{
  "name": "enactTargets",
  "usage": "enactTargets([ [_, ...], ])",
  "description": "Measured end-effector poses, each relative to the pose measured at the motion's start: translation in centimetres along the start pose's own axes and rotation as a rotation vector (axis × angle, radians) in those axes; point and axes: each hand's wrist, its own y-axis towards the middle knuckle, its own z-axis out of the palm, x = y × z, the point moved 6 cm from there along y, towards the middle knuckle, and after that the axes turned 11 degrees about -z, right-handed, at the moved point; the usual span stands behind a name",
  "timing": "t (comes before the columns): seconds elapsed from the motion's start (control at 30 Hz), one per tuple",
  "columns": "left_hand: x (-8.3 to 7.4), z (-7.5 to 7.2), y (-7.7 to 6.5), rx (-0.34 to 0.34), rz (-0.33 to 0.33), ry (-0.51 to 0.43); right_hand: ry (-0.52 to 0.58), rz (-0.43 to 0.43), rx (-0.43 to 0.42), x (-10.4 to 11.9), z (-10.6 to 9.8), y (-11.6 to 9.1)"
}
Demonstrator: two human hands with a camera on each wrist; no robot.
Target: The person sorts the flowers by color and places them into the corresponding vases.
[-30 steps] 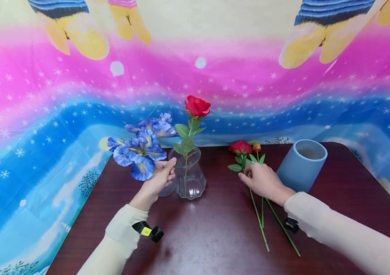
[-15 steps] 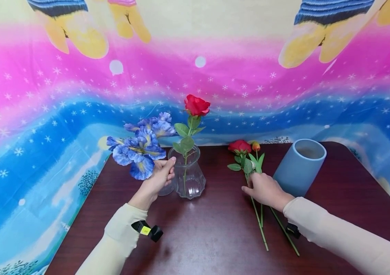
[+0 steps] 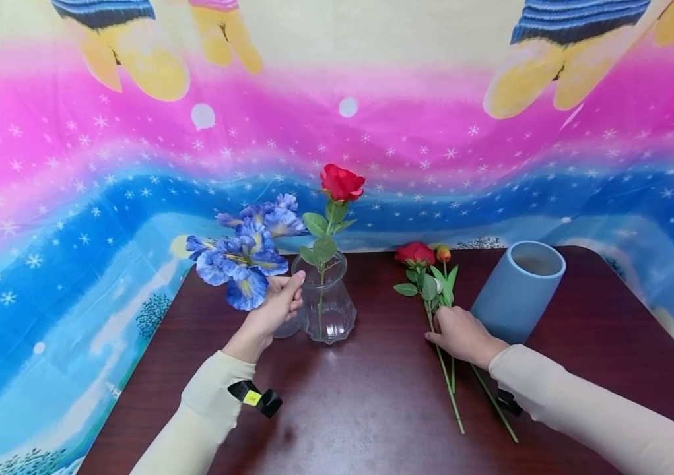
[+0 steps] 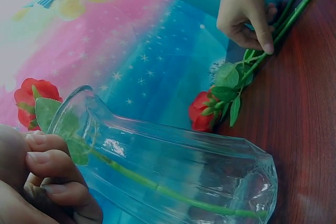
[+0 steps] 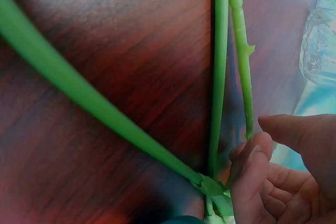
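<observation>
My left hand (image 3: 274, 310) is beside the rim of a clear glass vase (image 3: 332, 320), its fingers curled and thumb extended. Blue irises (image 3: 241, 254) spread above and behind this hand; whether it grips their stems or a second glass vessel (image 3: 288, 328) behind it is hidden. A red rose (image 3: 342, 183) stands upright in the clear vase. At the right, my right hand (image 3: 464, 335) has thumb and fingertips around the stem (image 5: 242, 72) of a second red rose (image 3: 415, 253), which lies on the table. A budded flower (image 3: 443, 253) lies alongside.
A blue-grey vase (image 3: 517, 290) stands just right of my right hand. Another loose green stem (image 3: 494, 404) extends toward the front of the dark wooden table (image 3: 342, 409). A printed cloth backdrop (image 3: 384, 132) hangs behind the table's far edge.
My right hand has slid down along the stems toward me, uncovering the leaves and a pale bud. The left hand, vases and irises stay in place.
</observation>
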Motion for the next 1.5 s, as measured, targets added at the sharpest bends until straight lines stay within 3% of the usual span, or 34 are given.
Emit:
enactTargets([
  [0.53,0.0,0.0,-0.1,0.002,0.002,0.012,-0.01,0.034,0.042,-0.4,0.8,0.1],
  [0.93,0.1,0.0,0.0,0.007,-0.002,0.016,-0.013,0.013,0.03,-0.3,1.1,0.3],
  [1.5,0.0,0.0,0.1,0.003,0.002,0.018,0.143,0.041,-0.056,-0.3,0.9,0.5],
])
